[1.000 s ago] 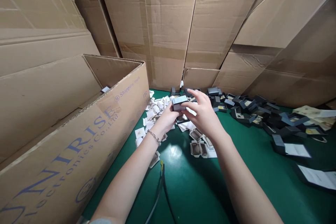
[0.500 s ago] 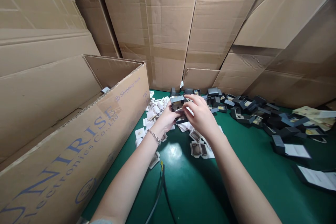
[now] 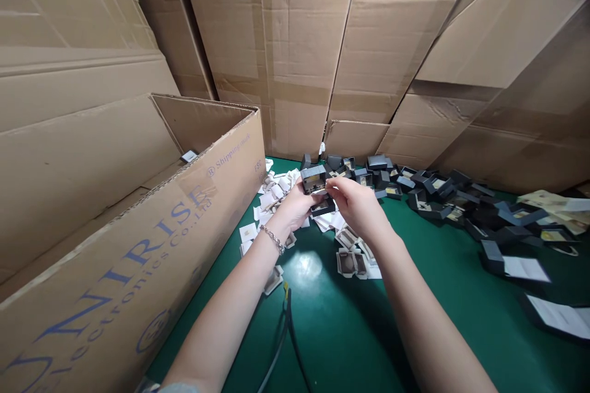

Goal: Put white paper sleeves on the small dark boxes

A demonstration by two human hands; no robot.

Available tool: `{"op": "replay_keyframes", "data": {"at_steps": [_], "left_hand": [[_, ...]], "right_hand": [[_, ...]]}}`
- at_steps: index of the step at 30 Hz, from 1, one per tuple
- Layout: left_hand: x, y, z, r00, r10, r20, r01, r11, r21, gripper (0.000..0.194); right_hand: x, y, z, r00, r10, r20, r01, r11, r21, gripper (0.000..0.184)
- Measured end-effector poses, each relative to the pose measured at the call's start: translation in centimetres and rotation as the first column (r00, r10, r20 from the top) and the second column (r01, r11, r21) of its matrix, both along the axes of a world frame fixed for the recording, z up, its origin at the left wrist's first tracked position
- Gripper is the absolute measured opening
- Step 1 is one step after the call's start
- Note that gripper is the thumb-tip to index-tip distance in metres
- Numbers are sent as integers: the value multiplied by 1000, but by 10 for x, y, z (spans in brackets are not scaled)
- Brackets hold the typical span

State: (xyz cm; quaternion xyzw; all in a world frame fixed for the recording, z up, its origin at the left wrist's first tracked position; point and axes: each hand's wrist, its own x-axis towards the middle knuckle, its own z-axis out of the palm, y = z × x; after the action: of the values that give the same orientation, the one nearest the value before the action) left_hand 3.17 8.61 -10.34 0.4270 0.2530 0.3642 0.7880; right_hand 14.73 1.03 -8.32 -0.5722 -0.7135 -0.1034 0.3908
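Observation:
A small black box, its lid folded open, is held up over the middle of the green table. My left hand is closed round its near left side, with a chain bracelet on the wrist. At the box's right edge, my right hand has its thumb and forefinger pinched together; whether they grip the box or something small inside it I cannot make out. White card inserts lie heaped to the left of the box, and a few brownish-white trays sit just in front of it.
A large open carton stands along the left. Many opened black boxes are piled at the back right. Tall cardboard sheets wall off the back. A dark cable with a yellow end lies at the front of the green table.
My right hand's fingers have drawn together from a looser spread into a pinch at the black box's right edge. The box's open inside faces me more. The view has shifted slightly.

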Motion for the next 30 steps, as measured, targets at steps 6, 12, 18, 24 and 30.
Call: {"op": "replay_keyframes", "data": {"at_steps": [6, 12, 18, 24, 30], "left_hand": [[0, 2, -6, 999, -26, -20, 27, 999, 34, 62], [-1, 2, -7, 1000, -11, -22, 13, 997, 75, 69], [0, 1, -7, 1000, -6, -29, 9, 996, 90, 68], [-1, 1, -8, 998, 13, -60, -5, 991, 132, 63], [-3, -2, -4, 996, -15, -86, 30, 984, 174, 55]], "right_hand": [[-3, -2, 2, 999, -41, -6, 41, 999, -17, 14], [-4, -2, 2, 996, -70, -46, 66, 995, -77, 17], [-4, -3, 0, 994, -89, -58, 86, 995, -55, 17], [-4, -3, 0, 997, -83, -6, 83, 995, -46, 16], [-3, -3, 1, 993, -114, 13, 115, 990, -83, 16]]}}
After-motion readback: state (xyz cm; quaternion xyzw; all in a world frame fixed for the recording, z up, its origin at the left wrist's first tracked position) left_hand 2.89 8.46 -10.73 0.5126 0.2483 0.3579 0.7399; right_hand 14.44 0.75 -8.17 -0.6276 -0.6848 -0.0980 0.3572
